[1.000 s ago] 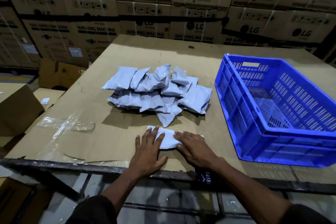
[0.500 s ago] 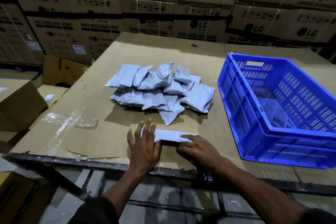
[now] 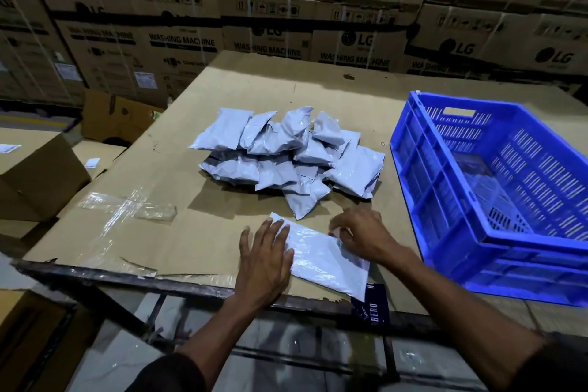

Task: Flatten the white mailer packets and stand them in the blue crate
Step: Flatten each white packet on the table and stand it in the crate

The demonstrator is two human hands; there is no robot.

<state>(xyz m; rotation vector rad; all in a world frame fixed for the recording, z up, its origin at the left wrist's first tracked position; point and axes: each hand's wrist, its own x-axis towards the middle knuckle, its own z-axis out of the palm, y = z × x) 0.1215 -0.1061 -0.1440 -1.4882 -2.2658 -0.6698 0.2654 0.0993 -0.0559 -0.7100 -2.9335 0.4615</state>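
The left hand (image 3: 265,259) lies flat, fingers straight and spread, and presses the left end of a white mailer packet (image 3: 324,256) at the near edge of the table (image 3: 152,175). Behind it is the pile of packets (image 3: 286,156). The right hand (image 3: 361,234) holds the packet's right end with bent fingers. The blue crate (image 3: 496,194) stands at right.
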